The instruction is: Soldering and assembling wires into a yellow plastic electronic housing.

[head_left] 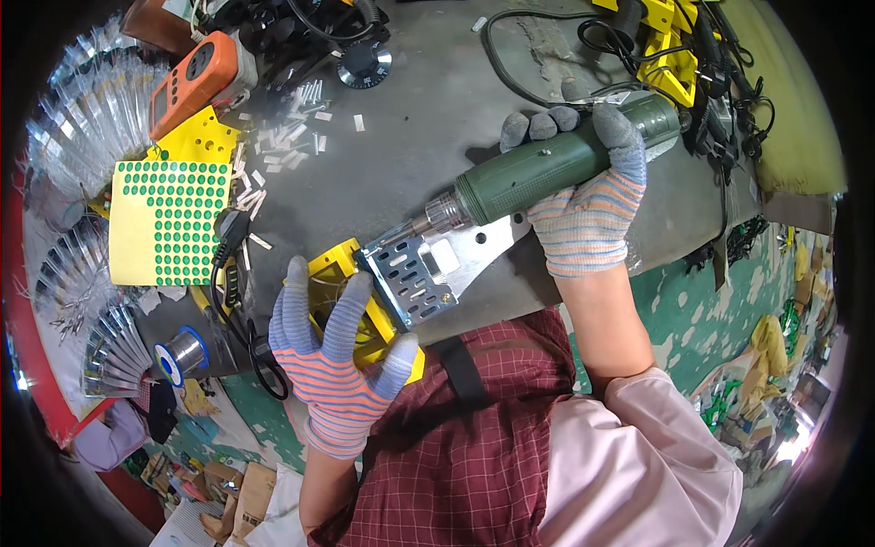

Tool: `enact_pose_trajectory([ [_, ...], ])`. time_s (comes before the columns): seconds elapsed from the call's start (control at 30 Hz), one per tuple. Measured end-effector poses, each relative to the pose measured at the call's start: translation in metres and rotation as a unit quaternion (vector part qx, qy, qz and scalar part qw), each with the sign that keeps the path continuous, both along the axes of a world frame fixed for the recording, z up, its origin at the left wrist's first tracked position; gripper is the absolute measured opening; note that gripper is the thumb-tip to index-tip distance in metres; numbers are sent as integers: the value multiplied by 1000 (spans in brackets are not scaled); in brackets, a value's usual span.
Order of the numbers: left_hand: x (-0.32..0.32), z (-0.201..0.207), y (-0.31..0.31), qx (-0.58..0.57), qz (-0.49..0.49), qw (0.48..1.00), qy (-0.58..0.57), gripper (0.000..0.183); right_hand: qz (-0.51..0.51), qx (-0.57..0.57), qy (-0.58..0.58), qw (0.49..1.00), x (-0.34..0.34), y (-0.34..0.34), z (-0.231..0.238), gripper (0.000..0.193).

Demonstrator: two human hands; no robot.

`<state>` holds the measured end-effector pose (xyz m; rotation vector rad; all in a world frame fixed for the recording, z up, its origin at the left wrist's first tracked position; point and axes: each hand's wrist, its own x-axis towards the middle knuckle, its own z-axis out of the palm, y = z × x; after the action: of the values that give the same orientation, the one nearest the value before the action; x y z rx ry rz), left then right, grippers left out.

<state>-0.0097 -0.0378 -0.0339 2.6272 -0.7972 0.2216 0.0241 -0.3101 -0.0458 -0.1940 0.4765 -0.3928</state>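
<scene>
Green screwdriver [533, 175] — our right hand [591, 205] wraps it, bit [403, 231] tip unclear by metal plate [421, 281]; our left hand [339, 369] clasps yellow bracket [381, 321] — partly hidden by fingers [349, 314].

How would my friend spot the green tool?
Start at the grey table, then find the right hand. It grips the green tool, which has a clear collar. Unlike the slotted silver plate and yellow bracket nearby, it's round-bodied and dark green.
</scene>
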Motion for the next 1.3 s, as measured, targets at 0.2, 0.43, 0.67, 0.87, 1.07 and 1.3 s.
enact_pose_trajectory([
  [0.2,-1,3,1,13,6,1000,-1,66,-6,3,23,1000,1,2,9,16],
  [0.43,-1,2,0,-6,10,1000,12,63,2,17,-3,1000,1,-2,4,13],
  [0.67,-2,4,-1,9,14,1000,14,63,-8,19,27,999,2,-1,4,13],
  [0.87,-2,4,0,9,15,1000,7,63,-9,1,49,999,1,0,8,18],
  [1.07,-2,1,-1,2,14,1000,9,63,-2,-13,25,1000,-3,-2,6,19],
  [1.3,-2,0,2,2,10,1000,5,65,-35,4,52,998,0,5,15,14],
])
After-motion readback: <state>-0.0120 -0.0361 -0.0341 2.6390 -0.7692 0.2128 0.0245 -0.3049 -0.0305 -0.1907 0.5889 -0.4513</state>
